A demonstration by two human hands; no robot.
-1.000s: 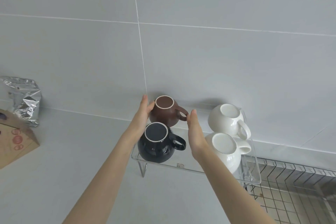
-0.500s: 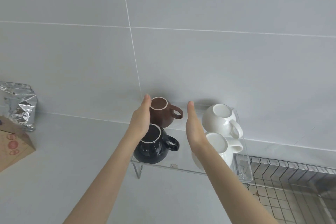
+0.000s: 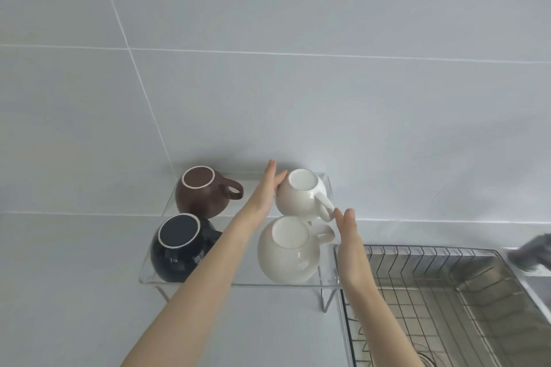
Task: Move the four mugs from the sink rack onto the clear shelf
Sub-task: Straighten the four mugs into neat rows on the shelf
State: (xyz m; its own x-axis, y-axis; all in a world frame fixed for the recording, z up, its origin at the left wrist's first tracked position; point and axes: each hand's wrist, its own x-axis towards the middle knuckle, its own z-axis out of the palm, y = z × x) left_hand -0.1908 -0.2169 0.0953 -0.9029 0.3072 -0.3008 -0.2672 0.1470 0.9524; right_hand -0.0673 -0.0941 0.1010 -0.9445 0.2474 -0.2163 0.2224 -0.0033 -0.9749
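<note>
Several mugs stand upside down on the clear shelf [image 3: 238, 280]. A brown mug [image 3: 202, 194] is at the back left, a black mug [image 3: 176, 250] at the front left. A white mug [image 3: 301, 195] sits at the back right and a larger white mug [image 3: 286, 253] at the front right. My left hand [image 3: 267, 191] lies flat with its fingers against the left side of the back white mug. My right hand [image 3: 348, 235] is flat and open, by that mug's handle at the shelf's right end.
A wire sink rack [image 3: 432, 301] lies over the steel sink to the right of the shelf and holds no mugs. A grey cloth [image 3: 533, 253] is at the far right edge. The tiled wall rises directly behind the shelf.
Both hands have moved right, from flanking the brown mug to flanking the back white mug. The view has shifted, and the foil bag at the left is out of sight.
</note>
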